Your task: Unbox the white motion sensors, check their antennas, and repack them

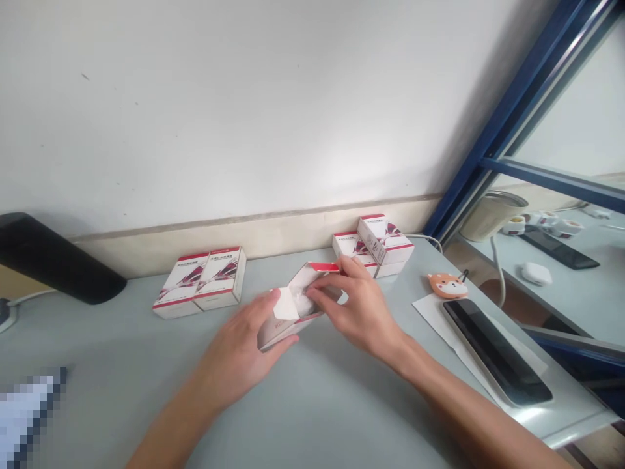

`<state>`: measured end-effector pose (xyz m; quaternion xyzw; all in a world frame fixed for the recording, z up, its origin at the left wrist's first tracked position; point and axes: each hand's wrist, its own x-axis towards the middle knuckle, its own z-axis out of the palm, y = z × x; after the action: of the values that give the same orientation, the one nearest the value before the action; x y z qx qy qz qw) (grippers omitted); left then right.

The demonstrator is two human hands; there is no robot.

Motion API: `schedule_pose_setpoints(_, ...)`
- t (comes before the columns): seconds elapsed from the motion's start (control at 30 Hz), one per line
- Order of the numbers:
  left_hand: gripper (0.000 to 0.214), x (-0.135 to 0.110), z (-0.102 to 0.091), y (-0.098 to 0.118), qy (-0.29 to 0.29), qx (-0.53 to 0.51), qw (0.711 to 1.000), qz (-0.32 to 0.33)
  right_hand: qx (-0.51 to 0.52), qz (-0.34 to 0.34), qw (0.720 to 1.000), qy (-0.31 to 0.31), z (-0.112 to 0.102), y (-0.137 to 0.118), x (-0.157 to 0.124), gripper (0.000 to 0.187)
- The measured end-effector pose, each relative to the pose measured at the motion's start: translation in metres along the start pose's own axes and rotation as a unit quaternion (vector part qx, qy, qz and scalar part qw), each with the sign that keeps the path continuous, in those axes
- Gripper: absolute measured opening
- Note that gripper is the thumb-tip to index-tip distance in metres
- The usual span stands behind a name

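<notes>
My left hand (233, 352) is wrapped round a small white cardboard box (282, 327) with red trim, thumb in front and fingers behind. The box is tilted, and its end flaps stand open. Inside shows a whitish, see-through filling (303, 303), perhaps plastic wrapping; what it covers cannot be made out. My right hand (362, 307) reaches over the box from the right, its thumb and index finger pressed together at the opening. Its other fingers are curled by the red-edged flap. Whatever these fingertips pinch is hidden.
Two closed white-and-red boxes (200, 281) lie side by side at left. Several similar boxes (378, 244) are piled by the wall. On the right are an orange animal-face case (448, 285) and a phone (495, 352) on white paper. A black cylinder (58, 260) leans left; a blue-framed glass panel (551, 179) bounds the right.
</notes>
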<state>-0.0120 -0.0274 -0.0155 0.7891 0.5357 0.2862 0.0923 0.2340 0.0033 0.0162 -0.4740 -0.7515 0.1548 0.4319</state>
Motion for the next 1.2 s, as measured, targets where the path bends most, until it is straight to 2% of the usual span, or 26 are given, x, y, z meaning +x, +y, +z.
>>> schedule_pose_setpoints(0.1, 0.085, 0.002, 0.000, -0.002, -0.072, 0.000, 0.989, -0.126, 0.015, 0.033, 0.999, 0.012, 0.003, 0.006, 0.001, 0.009)
schedule_pose_setpoints(0.13, 0.087, 0.003, -0.002, -0.001, -0.083, -0.002, 0.985, -0.149, 0.024, 0.042, 0.999, 0.015, 0.003, 0.007, 0.002, 0.010)
schedule_pose_setpoints(0.2, 0.086, 0.004, -0.005, 0.003, -0.068, -0.006, 0.984, -0.164, 0.044, 0.056, 0.997, 0.022, 0.002, 0.010, 0.004, 0.010)
schedule_pose_setpoints(0.27, 0.086, 0.005, -0.008, 0.005, -0.034, -0.011, 0.989, -0.147, 0.066, 0.066, 0.995, 0.032, -0.001, 0.012, 0.006, 0.010)
schedule_pose_setpoints(0.33, 0.084, 0.006, -0.011, 0.004, -0.012, -0.018, 0.995, -0.099, 0.091, 0.077, 0.992, 0.046, -0.004, 0.013, 0.008, 0.011)
schedule_pose_setpoints(0.47, 0.073, 0.008, -0.018, 0.002, 0.000, -0.043, 0.998, -0.040, 0.171, 0.101, 0.978, 0.058, -0.010, 0.013, 0.010, 0.019)
schedule_pose_setpoints(0.57, 0.070, 0.010, -0.022, 0.008, -0.013, -0.118, 0.993, -0.023, 0.202, 0.112, 0.970, 0.073, -0.009, 0.012, 0.010, 0.025)
schedule_pose_setpoints(0.67, 0.065, 0.012, -0.024, 0.014, -0.059, -0.226, 0.972, -0.043, 0.213, 0.137, 0.962, 0.098, -0.008, 0.015, 0.011, 0.031)
schedule_pose_setpoints(0.77, 0.063, 0.012, -0.027, 0.013, -0.090, -0.269, 0.956, -0.067, 0.236, 0.179, 0.948, 0.115, -0.009, 0.025, 0.014, 0.038)
schedule_pose_setpoints(0.87, 0.062, 0.011, -0.032, 0.006, -0.099, -0.273, 0.953, -0.089, 0.271, 0.209, 0.926, 0.160, -0.009, 0.037, 0.017, 0.044)
schedule_pose_setpoints(1.0, 0.059, 0.013, -0.037, -0.002, -0.080, -0.262, 0.955, -0.114, 0.330, 0.249, 0.895, 0.170, -0.006, 0.042, 0.019, 0.048)
schedule_pose_setpoints(1.2, 0.054, 0.012, -0.032, -0.006, -0.054, -0.185, 0.974, -0.117, 0.334, 0.227, 0.875, 0.266, -0.014, 0.040, 0.022, 0.045)
